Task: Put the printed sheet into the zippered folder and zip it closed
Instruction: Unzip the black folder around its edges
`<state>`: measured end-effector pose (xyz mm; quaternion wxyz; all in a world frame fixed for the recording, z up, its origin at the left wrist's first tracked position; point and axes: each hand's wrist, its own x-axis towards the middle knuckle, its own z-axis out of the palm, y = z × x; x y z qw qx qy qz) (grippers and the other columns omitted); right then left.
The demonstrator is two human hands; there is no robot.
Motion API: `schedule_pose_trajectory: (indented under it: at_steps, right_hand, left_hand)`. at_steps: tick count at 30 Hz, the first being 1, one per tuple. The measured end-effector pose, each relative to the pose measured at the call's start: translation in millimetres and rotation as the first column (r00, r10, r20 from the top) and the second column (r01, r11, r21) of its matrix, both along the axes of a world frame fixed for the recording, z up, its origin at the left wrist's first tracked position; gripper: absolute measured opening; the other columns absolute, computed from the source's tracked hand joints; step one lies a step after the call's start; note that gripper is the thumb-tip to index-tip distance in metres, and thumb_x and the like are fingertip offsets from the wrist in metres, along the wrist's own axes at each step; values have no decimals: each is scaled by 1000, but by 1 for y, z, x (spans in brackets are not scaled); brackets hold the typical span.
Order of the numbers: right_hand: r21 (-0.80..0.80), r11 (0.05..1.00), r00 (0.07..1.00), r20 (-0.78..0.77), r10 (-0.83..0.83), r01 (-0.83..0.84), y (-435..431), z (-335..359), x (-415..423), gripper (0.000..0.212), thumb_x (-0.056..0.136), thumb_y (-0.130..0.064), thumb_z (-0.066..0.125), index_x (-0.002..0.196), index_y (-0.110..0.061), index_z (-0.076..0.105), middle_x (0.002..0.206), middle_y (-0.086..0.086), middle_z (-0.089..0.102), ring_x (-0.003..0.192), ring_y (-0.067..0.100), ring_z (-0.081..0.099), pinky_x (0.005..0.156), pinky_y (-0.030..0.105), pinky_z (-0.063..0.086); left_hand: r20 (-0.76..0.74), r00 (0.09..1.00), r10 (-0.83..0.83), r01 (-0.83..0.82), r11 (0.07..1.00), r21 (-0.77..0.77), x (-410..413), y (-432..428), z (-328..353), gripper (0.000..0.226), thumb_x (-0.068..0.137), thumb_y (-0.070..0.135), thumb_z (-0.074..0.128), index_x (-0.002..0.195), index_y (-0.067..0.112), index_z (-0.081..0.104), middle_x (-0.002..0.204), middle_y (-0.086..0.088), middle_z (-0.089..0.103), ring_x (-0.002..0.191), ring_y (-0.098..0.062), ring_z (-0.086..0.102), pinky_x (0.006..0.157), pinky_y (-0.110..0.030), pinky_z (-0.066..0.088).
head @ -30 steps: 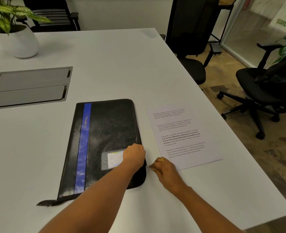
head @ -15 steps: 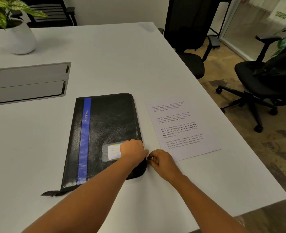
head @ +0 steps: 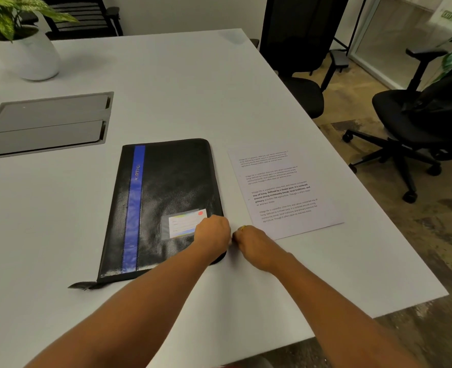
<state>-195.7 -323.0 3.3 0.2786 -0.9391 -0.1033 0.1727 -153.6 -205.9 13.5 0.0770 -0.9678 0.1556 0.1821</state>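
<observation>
A black zippered folder (head: 166,197) with a blue stripe and a clear label pocket lies flat on the white table (head: 193,88). To its right lies the printed sheet (head: 280,189), text side up. My left hand (head: 214,233) is curled on the folder's right edge near the front corner and holds it there. My right hand (head: 251,240) sits just beside that edge, its fingers pinched at the zipper; the zipper pull itself is hidden between the two hands.
A potted plant in a white pot (head: 28,54) stands at the back left. A grey cable hatch (head: 47,123) is set into the table left of the folder. Black office chairs (head: 410,112) stand off the table's right edge.
Both hands have crept a little farther along the folder's right edge, away from me. The right hand has closed in on the left hand. Folder and sheet lie where they were.
</observation>
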Motion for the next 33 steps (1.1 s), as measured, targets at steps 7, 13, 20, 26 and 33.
schedule_pose_trajectory:
  at_steps: [7, 13, 20, 26, 33]
  right_hand:
    - [34, 998, 999, 23, 43, -43, -2, -10, -23, 29, 97, -13, 35, 91, 2, 60, 91, 18, 60, 74, 19, 47, 66, 20, 31]
    - [47, 996, 996, 48, 73, -76, 7, -12, -37, 28, 97, -14, 35, 97, 0, 59, 93, 19, 59, 73, 16, 45, 65, 24, 35]
    - [-1, 1000, 991, 133, -20, 20, 22, -23, -47, 29, 97, -17, 34, 102, -1, 58, 94, 18, 62, 81, 28, 57, 63, 27, 34]
    - [59, 987, 969, 185, -161, 153, 30, -23, -52, 32, 97, -25, 37, 99, -5, 62, 95, 16, 66, 86, 28, 60, 66, 24, 33]
    - [-5, 978, 958, 204, -203, 208, 35, -15, -57, 31, 96, -27, 38, 97, -8, 63, 96, 15, 66, 88, 28, 61, 73, 33, 43]
  left_hand:
    - [6, 999, -53, 53, 998, 41, 7, -6, -4, 28, 91, 4, 49, 118, 0, 54, 119, -17, 55, 110, -31, 56, 87, -34, 49]
    - [-4, 997, -73, 73, 996, 55, 6, -8, -9, 27, 90, 6, 52, 117, -1, 55, 116, -18, 57, 107, -31, 58, 86, -35, 50]
    - [-34, 987, 159, -162, 950, -266, 0, -6, -1, 23, 94, 12, 43, 104, -1, 60, 108, -17, 61, 99, -31, 61, 85, -36, 51]
    - [-223, 837, 500, -507, 552, -662, -33, 23, 6, 41, 92, 30, 49, 67, 1, 61, 75, -22, 68, 71, -34, 66, 70, -40, 56]
    - [-437, 725, 532, -657, 344, -670, -60, 36, 1, 42, 79, 35, 69, 52, 3, 64, 47, -8, 62, 36, -14, 56, 54, -28, 54]
